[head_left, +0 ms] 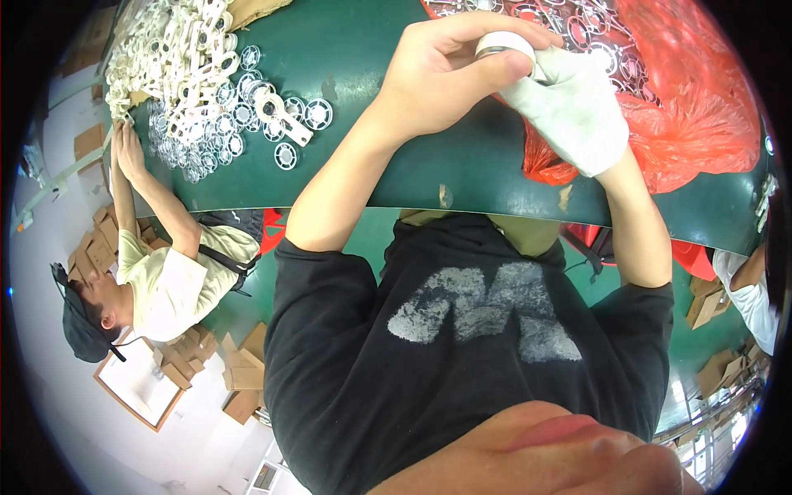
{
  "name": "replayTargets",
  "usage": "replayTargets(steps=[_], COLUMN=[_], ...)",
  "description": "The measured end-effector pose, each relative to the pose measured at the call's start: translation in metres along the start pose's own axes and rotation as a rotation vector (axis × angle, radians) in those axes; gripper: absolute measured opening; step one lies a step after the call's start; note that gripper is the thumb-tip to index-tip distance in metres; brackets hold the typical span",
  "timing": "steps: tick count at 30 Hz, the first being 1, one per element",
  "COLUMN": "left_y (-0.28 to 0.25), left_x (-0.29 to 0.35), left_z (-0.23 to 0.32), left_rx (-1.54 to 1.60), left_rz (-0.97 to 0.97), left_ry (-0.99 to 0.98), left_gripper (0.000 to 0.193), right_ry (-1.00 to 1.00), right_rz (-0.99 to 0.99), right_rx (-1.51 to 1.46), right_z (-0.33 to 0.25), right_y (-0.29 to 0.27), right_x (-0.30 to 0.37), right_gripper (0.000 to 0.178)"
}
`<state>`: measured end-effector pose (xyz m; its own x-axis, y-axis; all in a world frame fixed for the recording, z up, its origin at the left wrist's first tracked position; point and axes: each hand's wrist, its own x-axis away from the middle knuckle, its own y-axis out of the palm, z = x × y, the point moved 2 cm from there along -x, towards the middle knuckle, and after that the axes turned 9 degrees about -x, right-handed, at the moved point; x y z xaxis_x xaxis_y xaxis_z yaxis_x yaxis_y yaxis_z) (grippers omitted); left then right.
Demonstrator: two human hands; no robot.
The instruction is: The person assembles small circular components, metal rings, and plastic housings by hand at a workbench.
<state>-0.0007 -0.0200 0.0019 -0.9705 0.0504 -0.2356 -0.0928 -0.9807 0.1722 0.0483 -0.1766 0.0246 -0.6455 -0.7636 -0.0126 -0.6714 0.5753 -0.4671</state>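
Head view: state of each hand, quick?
Left hand: closed, holding a white round part.
Right hand: gloved, at the same part; whether gripping can't be told.

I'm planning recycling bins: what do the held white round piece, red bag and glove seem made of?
White round piece: probably smooth, satiny plastic, evenly coloured; its grey band might be metal. Red bag: likely thin, glossy plastic film, with crinkled highlights. Glove: apparently matte fabric, from its soft folds; fibre unclear.
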Motion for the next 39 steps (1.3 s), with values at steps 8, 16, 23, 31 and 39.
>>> replayTargets(steps=[8, 16, 23, 31, 39], left_y=[-0.026, -0.164, -0.183, -0.234, -0.224], left_x=[-0.014, -0.069, -0.038, 0.087, 0.061], left_z=[0.032, 0.029, 0.084, 0.084, 0.092], left_rx=[-0.434, 0.108, -1.325, -2.055, -2.008], left_rz=[-0.131, 0.43, 0.597, 0.149, 0.383], left_ry=[0.045, -0.333, -0.296, -0.3, -0.196], left_gripper=[0.026, 0.029, 0.034, 0.045, 0.028], right_ry=[-0.075, -0.051, 0.039, -0.186, -0.186], right_rz=[0.133, 0.111, 0.104, 0.1, 0.101], right_rx=[0.109, 0.011, -0.08, 0.056, 0.07], right_z=[0.0, -0.01, 0.003, -0.003, 0.008], right_y=[0.0, 0.002, 0.005, 0.002, 0.002], right_x=[-0.004, -0.004, -0.001, -0.001, -0.004], right_gripper=[0.039, 0.028, 0.026, 0.025, 0.03])
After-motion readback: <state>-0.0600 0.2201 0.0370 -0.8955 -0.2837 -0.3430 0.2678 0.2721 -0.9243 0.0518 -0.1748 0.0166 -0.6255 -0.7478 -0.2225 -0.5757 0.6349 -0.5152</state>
